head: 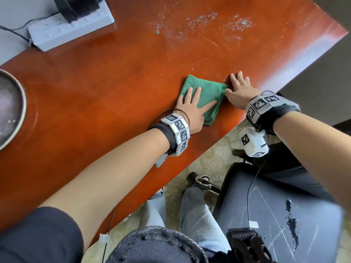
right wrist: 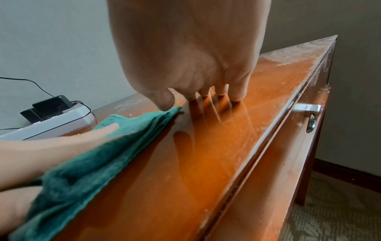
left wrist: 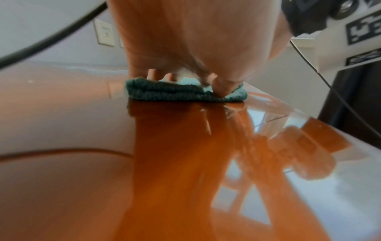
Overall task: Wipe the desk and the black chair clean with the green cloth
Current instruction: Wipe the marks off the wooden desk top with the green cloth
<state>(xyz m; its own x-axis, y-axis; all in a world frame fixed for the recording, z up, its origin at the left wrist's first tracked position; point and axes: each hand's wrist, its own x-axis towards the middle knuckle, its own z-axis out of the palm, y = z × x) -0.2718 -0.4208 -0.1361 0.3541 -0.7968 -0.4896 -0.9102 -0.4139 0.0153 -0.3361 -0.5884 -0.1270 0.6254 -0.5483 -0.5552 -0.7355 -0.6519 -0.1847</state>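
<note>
Glossy desk (head: 117,76), green cloth (head: 207,92) under flat left-hand fingers (head: 197,93)

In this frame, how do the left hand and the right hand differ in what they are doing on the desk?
The left hand lies flat on the folded green cloth, pressing it onto the desk; the right hand rests on bare wood beside the cloth. The left hand sits further from the desk's front edge, the right hand nearer it. The right thumb reaches the cloth's corner. Both have straight, spread fingers and wear marker wristbands.
</note>
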